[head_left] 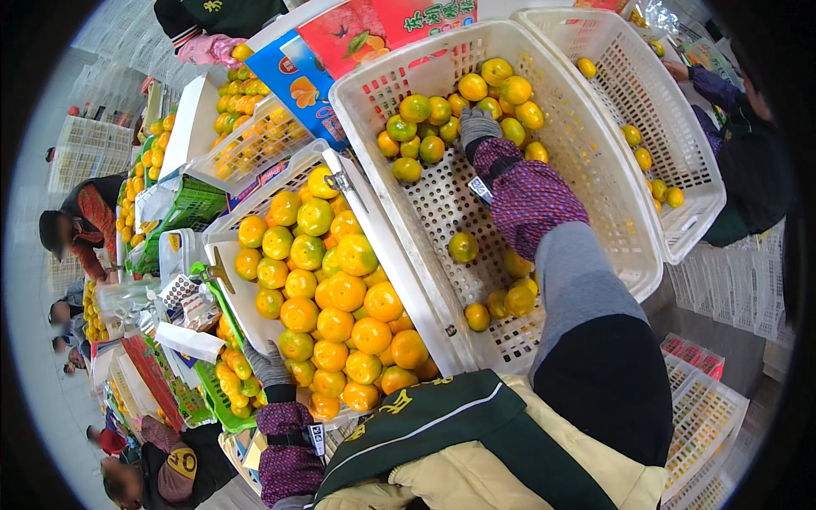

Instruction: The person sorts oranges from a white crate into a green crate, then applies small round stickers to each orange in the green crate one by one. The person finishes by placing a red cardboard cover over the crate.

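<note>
My right hand [479, 127], in a grey glove and purple patterned sleeve cover, reaches into a white slotted crate [586, 204]. It is among a cluster of orange-green mandarins [415, 108] at the far end, touching or right beside a greenish mandarin [490, 107]. Its fingertips are partly hidden, so I cannot tell whether it grips one. More mandarins [463, 247] lie at the crate's near end. My left hand [269, 367], also grey-gloved, rests with fingers extended at the left edge of a white box heaped with mandarins [347, 291]. I see nothing held in it.
Another white crate [680, 161] with several mandarins stands to the right, a person's hand [677, 70] at its far side. Printed cartons [374, 34] lie behind. Green crates [200, 204] and more fruit fill the left, where other people work. Stacked crates [705, 416] stand lower right.
</note>
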Motion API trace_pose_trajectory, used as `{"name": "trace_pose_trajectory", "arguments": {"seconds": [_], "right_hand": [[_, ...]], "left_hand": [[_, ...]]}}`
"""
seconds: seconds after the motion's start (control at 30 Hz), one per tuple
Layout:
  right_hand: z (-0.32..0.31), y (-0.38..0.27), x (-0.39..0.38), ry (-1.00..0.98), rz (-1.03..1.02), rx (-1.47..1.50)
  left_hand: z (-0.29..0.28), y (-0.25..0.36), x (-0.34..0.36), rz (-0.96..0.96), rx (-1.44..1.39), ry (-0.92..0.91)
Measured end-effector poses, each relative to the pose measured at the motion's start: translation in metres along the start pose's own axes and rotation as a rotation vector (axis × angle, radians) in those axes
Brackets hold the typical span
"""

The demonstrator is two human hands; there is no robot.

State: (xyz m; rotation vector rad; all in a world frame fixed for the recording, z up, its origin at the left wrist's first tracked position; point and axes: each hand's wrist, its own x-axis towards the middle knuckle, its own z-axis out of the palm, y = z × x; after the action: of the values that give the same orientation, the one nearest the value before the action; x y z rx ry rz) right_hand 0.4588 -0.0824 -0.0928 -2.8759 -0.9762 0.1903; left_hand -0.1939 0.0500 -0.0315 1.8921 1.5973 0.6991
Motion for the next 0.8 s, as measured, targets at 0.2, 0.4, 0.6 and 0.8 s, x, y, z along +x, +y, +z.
{"name": "trace_pose_trajectory", "arguments": {"seconds": [0.2,0.4,0.6,0.8], "right_hand": [[0.018,0.003,0.033,-0.075,0.048,-0.118],[0.009,0.020,-0.003,0.086,-0.139,0.377],[-0.073,0.013,-0.096,-0.076,-0.432,1.035],[-0.140,-0.062,-0.177,-0.304,-0.541,1.319]], "left_hand": [[-0.004,-0.003,0.002,0.017,0.144,-0.037],[-0.002,0.010,-0.004,0.077,0.121,0.003],[-0.001,0.014,-0.004,0.079,0.046,0.003],[0.005,0.012,-0.002,0.054,-0.081,0.014]]}}
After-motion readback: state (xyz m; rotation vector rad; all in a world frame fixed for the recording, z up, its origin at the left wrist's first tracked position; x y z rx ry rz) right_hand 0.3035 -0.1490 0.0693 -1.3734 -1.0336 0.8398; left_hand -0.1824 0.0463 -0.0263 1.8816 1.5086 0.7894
